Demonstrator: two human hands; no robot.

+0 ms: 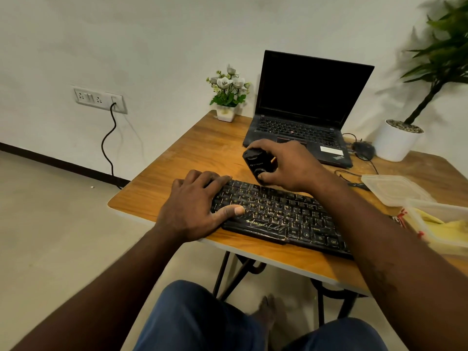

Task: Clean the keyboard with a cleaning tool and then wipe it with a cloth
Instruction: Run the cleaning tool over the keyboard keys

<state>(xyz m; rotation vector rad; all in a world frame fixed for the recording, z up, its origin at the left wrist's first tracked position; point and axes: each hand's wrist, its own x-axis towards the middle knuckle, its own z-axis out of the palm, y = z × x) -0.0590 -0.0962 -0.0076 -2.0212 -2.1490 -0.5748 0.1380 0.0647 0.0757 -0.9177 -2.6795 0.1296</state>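
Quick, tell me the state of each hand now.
Left hand: open, resting on the keyboard, at its left end.
Right hand: closed around the black cleaning tool.

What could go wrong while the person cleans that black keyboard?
The keyboard lies close to the table's near edge, so a hard push might slide it off, though the left hand presses on it. The right hand holds the black cleaning tool just in front of the open laptop, so a wide swing could bump it. Loosened dirt might also land in the open container with the yellow cloth.
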